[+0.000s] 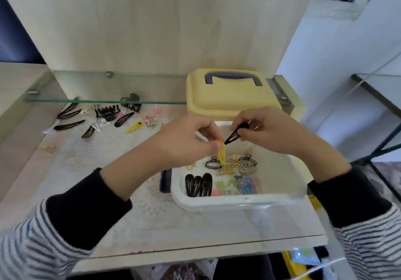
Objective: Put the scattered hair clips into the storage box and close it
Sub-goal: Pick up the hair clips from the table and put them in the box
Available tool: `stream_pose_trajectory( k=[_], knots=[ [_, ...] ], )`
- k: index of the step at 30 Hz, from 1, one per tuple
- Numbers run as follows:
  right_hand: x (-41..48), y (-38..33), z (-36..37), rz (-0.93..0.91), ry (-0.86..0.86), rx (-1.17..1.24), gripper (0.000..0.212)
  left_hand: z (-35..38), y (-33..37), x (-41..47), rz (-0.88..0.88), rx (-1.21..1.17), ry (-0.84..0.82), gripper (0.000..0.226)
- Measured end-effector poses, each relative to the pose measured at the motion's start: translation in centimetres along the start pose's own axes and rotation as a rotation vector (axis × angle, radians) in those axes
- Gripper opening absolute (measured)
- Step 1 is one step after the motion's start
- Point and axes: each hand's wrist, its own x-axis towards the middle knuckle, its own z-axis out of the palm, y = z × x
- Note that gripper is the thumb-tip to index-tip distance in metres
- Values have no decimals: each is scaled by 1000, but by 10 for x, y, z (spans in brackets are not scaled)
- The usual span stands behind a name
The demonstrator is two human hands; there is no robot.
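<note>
Your left hand (191, 136) pinches a yellow clip (221, 153) above the open white storage box (238, 201) at the near right of the table (130, 203). Your right hand (267, 132) pinches a black snap clip (233, 137), tips almost touching. The yellow lid (230, 97) lies just beyond the box. More clips (97, 119), perhaps a dozen, lie scattered far left.

Looks like a home, probably a bedroom dressing nook. There's a pale wood-grain vanity table (130, 214) with a matching back panel (152, 19), and a little glass shelf (97, 89) bolted just above the tabletop. Hair clips (97, 119) are strewn under that shelf, and a yellow-lidded storage box (230, 201) sits right of them. Patterned floor covering (386, 171) shows right of the table.
</note>
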Motion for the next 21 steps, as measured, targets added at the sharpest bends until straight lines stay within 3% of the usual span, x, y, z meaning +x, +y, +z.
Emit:
stream_pose_trajectory(
  k=[10,21],
  knots=[
    [-2,27,14,-76,32,-21,20,45,-10,47,-104,330,-428,9],
    [-1,32,17,-76,61,2,24,52,-14,48,-121,445,-385,15]
  ],
)
